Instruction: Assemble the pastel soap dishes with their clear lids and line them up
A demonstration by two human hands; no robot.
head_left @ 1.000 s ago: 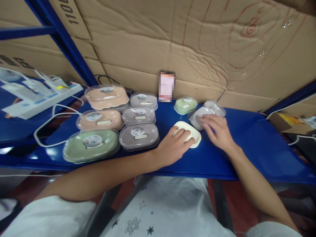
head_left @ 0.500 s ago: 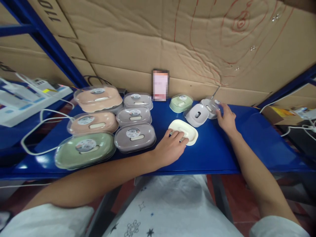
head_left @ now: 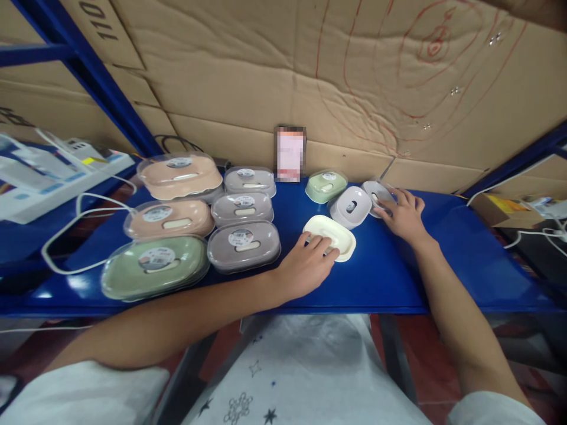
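Observation:
My left hand (head_left: pixel 306 268) rests on a cream oval plastic dish (head_left: pixel 344 238) lying flat on the blue tabletop, its fingers curled over the near-left part. My right hand (head_left: pixel 405 219) has its thumb and fingers around the right end of a grey oval dish (head_left: pixel 373 192); part of that dish is hidden by the fingers. Just left of it leans a grey oval piece with a slot (head_left: pixel 353 203), tilted towards me. Behind the cream dish stands a green oval box (head_left: pixel 325 188) with a clear lid and a round label.
On the left stand several clear-lidded oval boxes: peach (head_left: pixel 186 177), green (head_left: pixel 153 271) and grey (head_left: pixel 243 245). A phone-like screen (head_left: pixel 290 154) leans on the cardboard wall (head_left: pixel 230 71). A thin rod (head_left: pixel 388 167) rises behind the right-hand dish. A white power strip (head_left: pixel 26 200) with cables is far left.
My right hand has moved left and its fingers have come onto the grey dish. My left hand stays on the cream dish. The view has shifted slightly.

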